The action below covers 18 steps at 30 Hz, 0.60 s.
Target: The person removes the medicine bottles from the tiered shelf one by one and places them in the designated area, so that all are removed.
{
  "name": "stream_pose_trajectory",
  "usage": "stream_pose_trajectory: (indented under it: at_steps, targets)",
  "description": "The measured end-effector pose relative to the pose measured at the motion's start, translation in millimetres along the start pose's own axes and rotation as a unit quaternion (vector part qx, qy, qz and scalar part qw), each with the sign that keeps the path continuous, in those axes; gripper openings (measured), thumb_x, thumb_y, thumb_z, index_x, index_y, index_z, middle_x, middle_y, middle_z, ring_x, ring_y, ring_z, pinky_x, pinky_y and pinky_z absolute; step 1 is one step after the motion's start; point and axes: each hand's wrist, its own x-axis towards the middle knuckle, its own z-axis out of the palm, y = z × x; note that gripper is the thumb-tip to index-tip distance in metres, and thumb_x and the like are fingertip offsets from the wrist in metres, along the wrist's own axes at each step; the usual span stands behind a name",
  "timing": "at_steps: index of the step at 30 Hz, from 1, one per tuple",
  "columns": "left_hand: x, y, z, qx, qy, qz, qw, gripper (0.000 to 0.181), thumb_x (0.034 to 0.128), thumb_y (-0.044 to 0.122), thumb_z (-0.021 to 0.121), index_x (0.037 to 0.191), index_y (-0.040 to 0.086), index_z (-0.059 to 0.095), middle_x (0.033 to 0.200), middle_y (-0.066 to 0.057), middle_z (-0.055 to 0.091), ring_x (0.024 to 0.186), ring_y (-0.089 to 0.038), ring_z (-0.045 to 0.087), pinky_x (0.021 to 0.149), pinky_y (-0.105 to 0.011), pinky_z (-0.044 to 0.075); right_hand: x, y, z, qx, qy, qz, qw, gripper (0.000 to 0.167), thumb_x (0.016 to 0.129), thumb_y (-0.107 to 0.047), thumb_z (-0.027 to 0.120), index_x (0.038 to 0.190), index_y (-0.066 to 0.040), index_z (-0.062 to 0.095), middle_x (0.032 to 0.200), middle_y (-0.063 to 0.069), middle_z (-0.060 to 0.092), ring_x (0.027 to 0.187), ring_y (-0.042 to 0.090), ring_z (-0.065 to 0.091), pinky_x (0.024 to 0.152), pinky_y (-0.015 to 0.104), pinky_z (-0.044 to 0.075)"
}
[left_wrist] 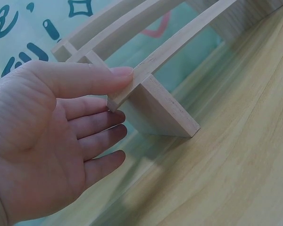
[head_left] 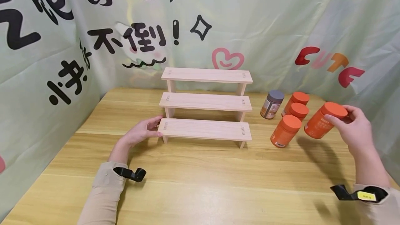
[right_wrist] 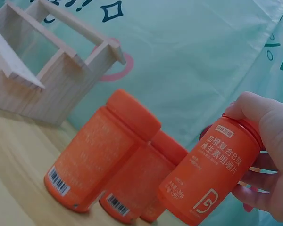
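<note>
A three-tier wooden display stand [head_left: 204, 128] sits on the table. My left hand [head_left: 142, 131] is at the left end of its lowest step. In the left wrist view the thumb [left_wrist: 120, 77] lies on the board's edge with a finger behind it, pinching the corner; the other fingers are loosely extended. My right hand [head_left: 357, 127] grips an orange bottle [head_left: 322, 122] near its cap, tilted, its shadow apart from it on the table. Left of it stand three similar orange bottles, the front one [head_left: 285, 133] nearest. The right wrist view shows white print on the held bottle [right_wrist: 212, 172].
A bottle with a dark grey-purple cap [head_left: 272, 105] stands between the stand and the orange bottles. Behind the wooden table [head_left: 200, 180] hangs a pale green curtain [head_left: 265, 27] with printed lettering, close to the stand's back.
</note>
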Motion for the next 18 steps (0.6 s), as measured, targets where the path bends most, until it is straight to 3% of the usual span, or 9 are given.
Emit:
stream_pose_trajectory:
  at_steps: [7, 13, 18]
  targets:
    - [0.5, -0.1, -0.2, -0.001, 0.004, -0.006, 1.0000, 0.079, 0.0831, 0.007, 0.066, 0.143, -0.009, 0.018, 0.148, -0.026, 0.020, 0.135, -0.040, 0.021, 0.109, -0.051, 0.017, -3.1, 9.7, 6.7, -0.073, -0.017, -0.010, 0.9971, 0.067, 0.088, -0.032, 0.061, 0.133, 0.008, 0.030, 0.104, -0.007, 0.041, 0.080, -0.004, 0.037, 0.058, 0.009, 0.036]
    - [0.7, -1.3, -0.8, 0.004, 0.004, 0.000, 1.0000, 0.078, 0.0834, 0.006, 0.066, 0.143, -0.011, 0.018, 0.147, -0.027, 0.021, 0.134, -0.041, 0.021, 0.109, -0.052, 0.017, -5.3, 20.4, 9.2, -0.092, -0.039, -0.012, 0.9949, 0.071, 0.088, -0.032, 0.061, 0.134, 0.011, 0.029, 0.107, 0.006, 0.044, 0.079, -0.007, 0.035, 0.057, 0.010, 0.037]
    - [0.6, -1.3, -0.3, 0.003, 0.004, 0.002, 1.0000, 0.077, 0.0835, 0.005, 0.066, 0.142, -0.012, 0.018, 0.147, -0.028, 0.021, 0.134, -0.041, 0.021, 0.109, -0.052, 0.017, -7.2, 29.9, 11.0, -0.106, -0.054, -0.006, 0.9929, 0.069, 0.089, -0.033, 0.059, 0.132, 0.012, 0.030, 0.117, 0.026, 0.043, 0.080, -0.005, 0.035, 0.056, 0.011, 0.037]
